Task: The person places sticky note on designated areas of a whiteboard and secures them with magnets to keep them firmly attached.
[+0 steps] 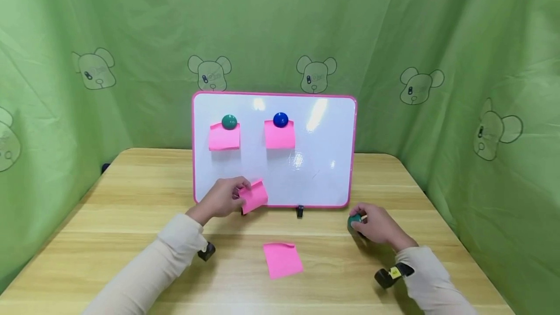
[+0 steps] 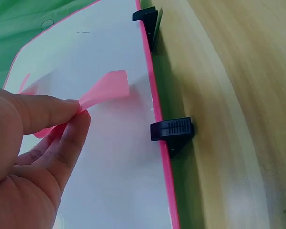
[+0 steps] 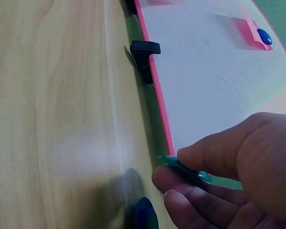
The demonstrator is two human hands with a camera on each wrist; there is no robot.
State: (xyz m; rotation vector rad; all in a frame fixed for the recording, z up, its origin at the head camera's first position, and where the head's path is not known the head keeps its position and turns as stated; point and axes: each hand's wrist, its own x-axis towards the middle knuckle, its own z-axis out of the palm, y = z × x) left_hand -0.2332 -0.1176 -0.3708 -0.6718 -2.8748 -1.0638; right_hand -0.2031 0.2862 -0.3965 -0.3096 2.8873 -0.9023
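Note:
My left hand (image 1: 222,197) pinches a pink sticky note (image 1: 254,197) between thumb and fingers, before the lower left of a pink-framed whiteboard (image 1: 323,174). The note bends away from the fingertips in the left wrist view. Beyond the board's lower right corner, my right hand (image 1: 375,223) holds a round green magnet (image 1: 354,221) by thumb and fingers. A blue magnet (image 3: 145,214) lies on the table below that hand in the right wrist view. Two notes hang on the board, one under a green magnet (image 1: 229,121), the other under a blue magnet (image 1: 280,119).
Another pink sticky note (image 1: 282,260) lies on the wooden table (image 1: 109,237) between my forearms. Black feet (image 1: 299,212) prop up the board's bottom edge. A green curtain (image 1: 262,23) with bear faces surrounds the table's back and sides.

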